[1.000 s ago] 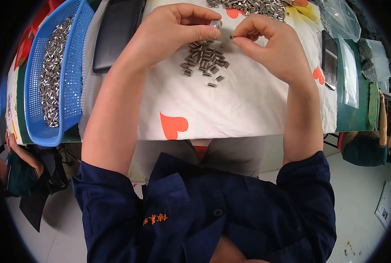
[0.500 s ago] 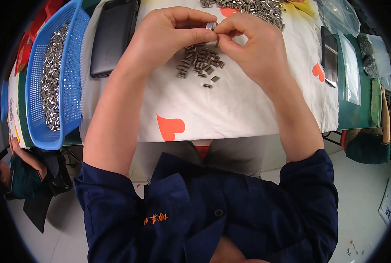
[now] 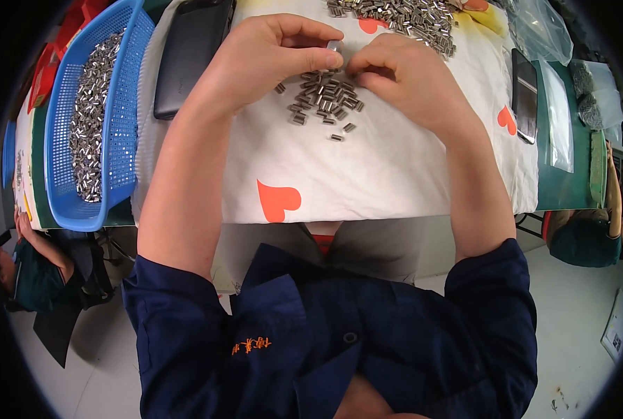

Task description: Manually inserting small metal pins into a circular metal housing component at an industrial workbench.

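Observation:
My left hand [image 3: 273, 56] pinches a small shiny metal piece [image 3: 334, 46] between thumb and forefinger, above the cloth. My right hand [image 3: 406, 77] is just to its right, fingers curled and thumb close to the forefinger; whether anything is between them I cannot make out. The two hands are slightly apart. Below and between them lies a loose pile of short metal cylinders [image 3: 329, 96], a few strewn toward me. A larger heap of the same cylinders [image 3: 413, 21] lies beyond my right hand.
A blue perforated basket [image 3: 121, 133] of metal cylinders stands at the left, beside a black case [image 3: 191, 59]. A phone [image 3: 524, 94] and clear plastic bags [image 3: 559, 119] lie at the right. White cloth with red hearts [image 3: 367, 181] covers the table. Other people sit at both sides.
My right hand has drawn away from the metal piece, slightly right and down; the fingertips that met are now apart. My left hand keeps its pinch. The whole view has shifted a little.

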A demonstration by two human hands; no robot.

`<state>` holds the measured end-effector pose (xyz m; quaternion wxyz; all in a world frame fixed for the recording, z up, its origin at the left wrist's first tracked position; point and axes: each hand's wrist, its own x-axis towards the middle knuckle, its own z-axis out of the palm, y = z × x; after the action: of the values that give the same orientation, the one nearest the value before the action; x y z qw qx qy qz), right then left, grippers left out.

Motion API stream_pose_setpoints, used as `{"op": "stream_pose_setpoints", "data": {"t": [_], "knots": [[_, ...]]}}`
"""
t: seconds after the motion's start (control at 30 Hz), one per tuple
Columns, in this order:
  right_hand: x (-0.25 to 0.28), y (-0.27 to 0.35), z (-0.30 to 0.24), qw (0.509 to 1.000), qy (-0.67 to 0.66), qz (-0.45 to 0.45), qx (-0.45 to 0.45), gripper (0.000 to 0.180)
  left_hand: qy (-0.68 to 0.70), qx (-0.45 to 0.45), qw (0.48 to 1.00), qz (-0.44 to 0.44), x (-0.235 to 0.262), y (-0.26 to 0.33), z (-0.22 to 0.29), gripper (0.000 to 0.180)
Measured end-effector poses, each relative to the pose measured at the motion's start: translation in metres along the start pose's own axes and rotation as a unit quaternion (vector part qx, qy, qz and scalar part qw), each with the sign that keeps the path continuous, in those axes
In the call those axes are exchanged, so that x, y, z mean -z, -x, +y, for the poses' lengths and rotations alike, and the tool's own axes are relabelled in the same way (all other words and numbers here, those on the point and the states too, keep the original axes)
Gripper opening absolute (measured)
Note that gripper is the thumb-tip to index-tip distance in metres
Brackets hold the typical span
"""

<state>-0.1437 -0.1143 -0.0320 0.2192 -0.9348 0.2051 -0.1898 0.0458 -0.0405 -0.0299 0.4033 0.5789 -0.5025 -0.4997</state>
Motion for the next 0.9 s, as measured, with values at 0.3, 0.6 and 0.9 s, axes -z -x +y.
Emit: {"op": "stream_pose_setpoints", "data": {"t": [0.3,0.6,0.9], "knots": [[0.007,-0.003,-0.015,0.954,-0.242,0.07,-0.164,0.008,0.082,-0.046,0.996,-0.002,-0.006,-0.003,-0.003,0.029],[-0.004,-0.002,-0.023,0.984,-0.025,0.173,-0.038,0.009,0.13,-0.037,0.991,-0.015,-0.01,-0.003,-0.002,0.029],[0.006,-0.002,-0.024,0.961,-0.223,0.063,-0.149,0.011,0.031,-0.025,0.999,-0.016,-0.003,0.007,0.011,0.028]]}}
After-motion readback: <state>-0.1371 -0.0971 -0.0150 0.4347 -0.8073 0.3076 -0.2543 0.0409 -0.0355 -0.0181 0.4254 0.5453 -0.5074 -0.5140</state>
